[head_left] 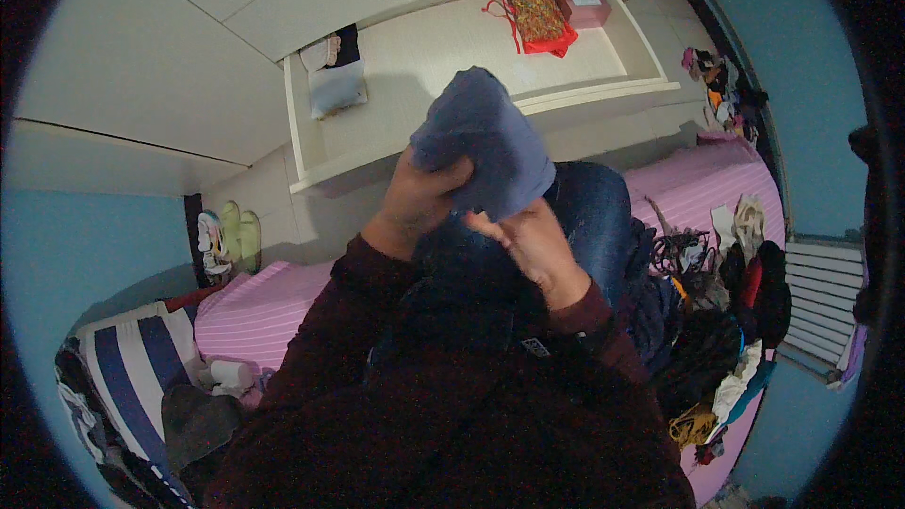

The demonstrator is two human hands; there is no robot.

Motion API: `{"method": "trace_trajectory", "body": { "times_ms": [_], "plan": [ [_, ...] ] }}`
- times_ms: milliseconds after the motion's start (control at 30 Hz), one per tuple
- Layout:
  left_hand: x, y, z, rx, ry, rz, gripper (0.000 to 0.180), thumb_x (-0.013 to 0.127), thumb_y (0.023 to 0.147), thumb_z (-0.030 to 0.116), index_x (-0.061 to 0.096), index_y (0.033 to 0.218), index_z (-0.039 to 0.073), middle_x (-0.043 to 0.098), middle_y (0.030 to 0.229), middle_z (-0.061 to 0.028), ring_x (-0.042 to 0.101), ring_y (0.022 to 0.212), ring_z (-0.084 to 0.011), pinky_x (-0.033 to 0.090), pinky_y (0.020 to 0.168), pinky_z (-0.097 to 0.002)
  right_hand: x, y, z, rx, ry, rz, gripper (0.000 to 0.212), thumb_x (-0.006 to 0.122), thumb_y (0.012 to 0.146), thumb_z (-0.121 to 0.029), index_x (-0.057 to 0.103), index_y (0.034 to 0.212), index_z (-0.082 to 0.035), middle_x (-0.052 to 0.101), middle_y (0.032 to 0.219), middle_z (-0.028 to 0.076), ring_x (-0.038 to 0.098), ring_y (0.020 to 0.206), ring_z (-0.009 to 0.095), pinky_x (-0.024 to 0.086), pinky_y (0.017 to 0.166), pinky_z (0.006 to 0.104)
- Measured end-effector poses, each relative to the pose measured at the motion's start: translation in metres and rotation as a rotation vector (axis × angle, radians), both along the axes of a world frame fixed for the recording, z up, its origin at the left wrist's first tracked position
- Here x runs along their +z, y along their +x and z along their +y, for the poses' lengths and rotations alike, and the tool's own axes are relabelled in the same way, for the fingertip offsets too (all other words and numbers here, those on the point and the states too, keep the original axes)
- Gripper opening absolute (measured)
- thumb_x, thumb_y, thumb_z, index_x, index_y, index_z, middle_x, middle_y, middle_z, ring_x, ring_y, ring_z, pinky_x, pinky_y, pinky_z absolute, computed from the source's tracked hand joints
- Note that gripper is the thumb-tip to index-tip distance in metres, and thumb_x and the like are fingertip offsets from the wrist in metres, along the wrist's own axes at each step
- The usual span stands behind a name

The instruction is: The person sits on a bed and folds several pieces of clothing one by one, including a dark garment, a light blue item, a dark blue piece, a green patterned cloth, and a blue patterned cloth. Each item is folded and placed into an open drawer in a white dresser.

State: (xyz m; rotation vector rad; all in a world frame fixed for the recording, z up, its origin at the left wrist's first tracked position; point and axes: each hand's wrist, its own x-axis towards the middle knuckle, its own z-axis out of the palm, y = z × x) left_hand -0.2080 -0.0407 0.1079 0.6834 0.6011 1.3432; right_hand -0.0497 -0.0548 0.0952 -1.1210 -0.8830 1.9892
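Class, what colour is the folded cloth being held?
The folded cloth is greyish blue; see head view.

Blue walls [104,245] | pale tiled floor [273,193] | white cabinet [170,47], drawer [405,52] open | pink striped bedding [259,316]

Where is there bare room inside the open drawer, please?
In the drawer, between the pale packet at left and the red pouch at right; the held cloth hides part. Crowded: the far right corner, with pouch and pink box.
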Motion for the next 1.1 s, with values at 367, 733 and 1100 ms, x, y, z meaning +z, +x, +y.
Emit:
{"method": "trace_trajectory", "body": {
  "times_ms": [367,733,1100],
  "plan": [
    [0.012,0.006,-0.005,0.011,-0.213,0.789,0.026,0.053,0.09,0.015,0.053,0.111,-0.001,0.058,0.104,-0.0082,0.054,0.09,-0.0121,0.045,0.079,-0.0266,0.028,0.015,0.017,-0.049,0.329,-0.3,0.057,0.079,0.067,-0.016,0.051,0.114,-0.001,0.058,0.107,0.009,0.054,0.098,0.015,0.042,0.087,0.0296],
    [0.019,0.033,-0.016,0.173,0.062,0.292,0.084,0.061,0.083,0.009,0.002,0.143,0.01,0.039,0.129,-0.0124,0.048,0.109,-0.0208,0.04,0.095,-0.0357,0.017,0.005,0.0,-0.25,1.25,-0.782,0.051,0.071,0.053,-0.003,0.054,0.102,-0.009,0.046,0.113,0.015,0.044,0.104,0.034,0.038,0.089,0.0407],
    [0.017,0.007,-0.01,-0.058,-0.022,-0.156,0.068,0.059,0.08,0.016,0.026,0.139,0.004,0.047,0.125,-0.0104,0.05,0.111,-0.0208,0.04,0.096,-0.0339,0.031,0.007,0.01,-0.138,0.202,0.021,0.05,0.061,0.086,-0.022,0.039,0.125,-0.001,0.05,0.112,0.01,0.047,0.104,0.016,0.038,0.091,0.0288]
  ]
}}
